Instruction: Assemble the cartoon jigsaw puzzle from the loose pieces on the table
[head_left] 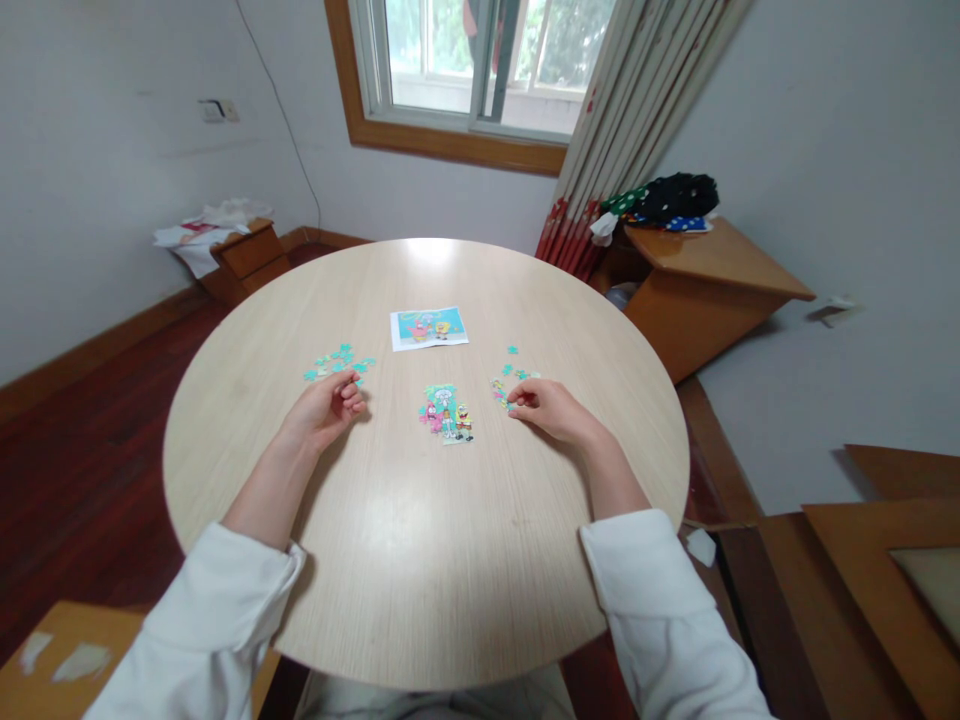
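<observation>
- Left hand (328,408), left of centre: curled, fingertips pinched on what looks like a small teal puzzle piece; too small to confirm.
- Right hand (546,406), right of centre: fingers pressed together, tips touching loose pieces (510,378).
- Assembled puzzle section (447,412) between both hands, at centre of round table (420,560).
- More teal pieces (339,362) just above left hand; reference picture (429,327) further up.
- Risk, judged: sleeve or wrist sweep scattering loose pieces or breaking joined section.
</observation>
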